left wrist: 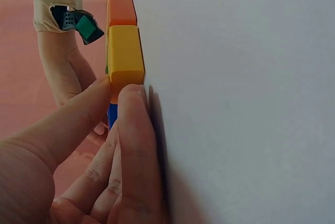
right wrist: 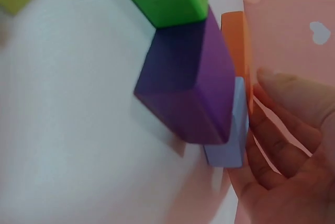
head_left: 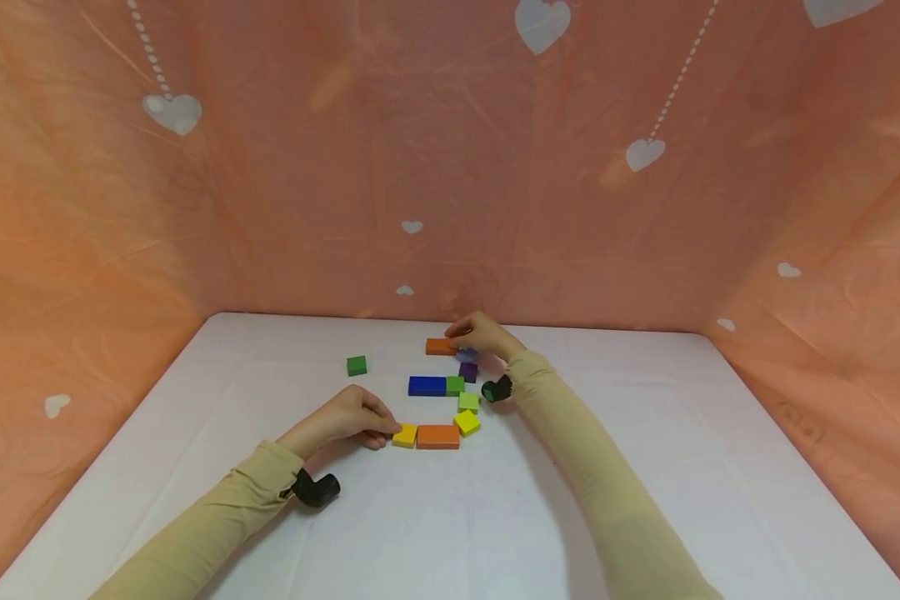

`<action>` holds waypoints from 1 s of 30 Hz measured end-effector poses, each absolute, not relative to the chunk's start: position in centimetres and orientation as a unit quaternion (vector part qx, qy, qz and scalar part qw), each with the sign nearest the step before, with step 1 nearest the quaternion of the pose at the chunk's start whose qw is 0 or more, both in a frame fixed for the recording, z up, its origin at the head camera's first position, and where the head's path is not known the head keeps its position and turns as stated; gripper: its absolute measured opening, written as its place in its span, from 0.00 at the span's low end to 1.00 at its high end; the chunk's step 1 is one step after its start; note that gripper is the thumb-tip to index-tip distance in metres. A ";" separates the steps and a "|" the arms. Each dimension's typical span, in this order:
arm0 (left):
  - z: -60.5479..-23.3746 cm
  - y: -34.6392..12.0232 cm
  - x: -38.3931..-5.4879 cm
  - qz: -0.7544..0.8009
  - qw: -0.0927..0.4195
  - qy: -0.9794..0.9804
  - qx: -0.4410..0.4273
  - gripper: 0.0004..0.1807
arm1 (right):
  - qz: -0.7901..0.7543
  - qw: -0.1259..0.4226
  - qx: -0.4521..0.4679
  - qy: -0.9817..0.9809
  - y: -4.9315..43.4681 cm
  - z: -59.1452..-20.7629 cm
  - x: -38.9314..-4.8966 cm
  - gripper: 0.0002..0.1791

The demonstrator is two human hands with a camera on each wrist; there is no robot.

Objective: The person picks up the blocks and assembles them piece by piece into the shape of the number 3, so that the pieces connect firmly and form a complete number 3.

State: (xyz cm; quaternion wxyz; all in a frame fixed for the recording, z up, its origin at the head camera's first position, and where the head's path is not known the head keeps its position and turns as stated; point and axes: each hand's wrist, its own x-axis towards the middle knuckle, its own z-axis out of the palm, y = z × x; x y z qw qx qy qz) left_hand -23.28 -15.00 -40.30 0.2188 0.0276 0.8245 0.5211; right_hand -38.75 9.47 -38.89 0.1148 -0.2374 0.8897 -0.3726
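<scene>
My left hand (head_left: 354, 417) pinches the left end of a yellow block (head_left: 405, 435) between thumb and finger. That block butts against a long orange block (head_left: 438, 437), and a second yellow block (head_left: 467, 422) sits turned at its right corner. At the back, my right hand (head_left: 483, 335) reaches over the right end of another orange block (head_left: 439, 347), fingertips right at it. A light blue block (right wrist: 225, 148) lies under and beside these fingers, partly covered in the head view. In the right wrist view the fingers look loosely extended along the far side of both blocks.
A curving row links a purple block (head_left: 468, 372), a green block (head_left: 454, 386), a dark blue block (head_left: 427, 386) and a lime block (head_left: 468, 402). One green block (head_left: 356, 365) stands apart at left. The white table (head_left: 435, 533) meets a pink curtain (head_left: 450, 167) behind.
</scene>
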 end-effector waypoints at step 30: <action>-40.6 -15.3 -23.6 0.525 0.222 0.820 0.044 0.10 | -0.436 0.128 -0.178 0.873 10.4 -39.6 -38.5 0.14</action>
